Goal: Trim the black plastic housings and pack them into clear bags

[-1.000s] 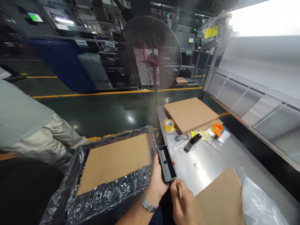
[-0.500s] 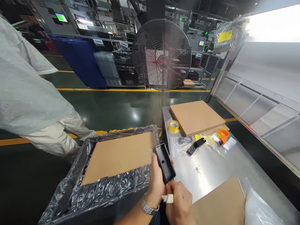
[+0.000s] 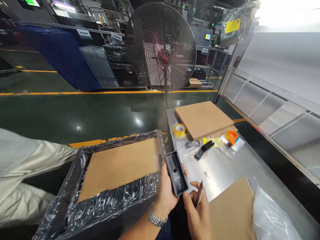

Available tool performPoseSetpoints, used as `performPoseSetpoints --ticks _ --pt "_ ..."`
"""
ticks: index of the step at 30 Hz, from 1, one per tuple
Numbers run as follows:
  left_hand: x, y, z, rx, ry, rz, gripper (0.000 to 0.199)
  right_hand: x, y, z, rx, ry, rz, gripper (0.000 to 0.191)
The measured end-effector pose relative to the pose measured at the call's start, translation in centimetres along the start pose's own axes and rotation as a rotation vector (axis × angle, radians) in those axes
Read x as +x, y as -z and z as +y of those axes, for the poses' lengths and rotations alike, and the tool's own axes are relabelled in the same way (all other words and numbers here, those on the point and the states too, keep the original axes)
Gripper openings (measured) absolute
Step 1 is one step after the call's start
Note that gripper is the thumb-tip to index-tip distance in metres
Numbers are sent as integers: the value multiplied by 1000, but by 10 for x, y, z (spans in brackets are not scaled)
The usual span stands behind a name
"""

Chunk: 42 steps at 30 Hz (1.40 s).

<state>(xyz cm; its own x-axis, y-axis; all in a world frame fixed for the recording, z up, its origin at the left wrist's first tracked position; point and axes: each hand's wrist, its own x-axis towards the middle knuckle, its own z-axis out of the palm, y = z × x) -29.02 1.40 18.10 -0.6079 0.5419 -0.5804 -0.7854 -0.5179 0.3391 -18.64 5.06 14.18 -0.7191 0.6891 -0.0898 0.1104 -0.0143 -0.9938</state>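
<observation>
My left hand [image 3: 165,191] is closed around a black, open-topped rectangular plastic housing [image 3: 177,175], its hollow side facing me and a small round hole in its floor. Just right of the housing's lower end, my right hand [image 3: 197,208] grips a slim pointed tool [image 3: 199,193], tip upward. The kind of tool is unclear, since the fingers cover much of it. The right fingertips are close to the housing's lower corner; I cannot tell whether they touch. A black bent plastic part [image 3: 204,150] lies on the metal table [image 3: 232,170] beyond my hands.
At left stands a box lined with black plastic film [image 3: 120,200], holding a cardboard sheet [image 3: 122,163]. Stacked cardboard [image 3: 205,118], a yellow tape roll [image 3: 179,130] and an orange tape dispenser [image 3: 232,136] lie on the table. A large fan [image 3: 162,50] stands behind; a person's trouser leg [image 3: 30,160] is at left.
My right hand has moved slightly right, away from beneath the housing, and its tool now points upward. The view has shifted, and the person at left shows less.
</observation>
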Motion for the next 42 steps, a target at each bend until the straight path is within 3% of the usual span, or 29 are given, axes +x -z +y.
performPoseSetpoints --ticks 2,5,10,17,21,26,32,36,42 --pt "1 0 -5 19 -4 -28 52 0 -2 -5 97 -119 -14 52" --pt "3 2 -12 21 2 -30 57 1 -5 -12 256 -241 -74 62" --pt "5 5 -14 17 95 -55 58 -1 -8 -14 419 -332 -62 59" --pt "10 2 -16 0 203 37 46 -2 10 -1 355 -275 -77 52" --pt "17 0 -25 -1 334 75 32 -5 31 10 383 -329 67 47" --pt "18 -9 -52 138 457 50 27 -20 51 21 423 -322 238 47" --pt "12 -15 -87 436 591 -123 12 -44 78 32 497 -298 509 47" --pt "8 -17 -110 577 673 -289 23 -59 90 33 512 -282 650 46" --pt "-1 -27 -142 731 814 -385 30 -82 98 31 468 -223 830 40"
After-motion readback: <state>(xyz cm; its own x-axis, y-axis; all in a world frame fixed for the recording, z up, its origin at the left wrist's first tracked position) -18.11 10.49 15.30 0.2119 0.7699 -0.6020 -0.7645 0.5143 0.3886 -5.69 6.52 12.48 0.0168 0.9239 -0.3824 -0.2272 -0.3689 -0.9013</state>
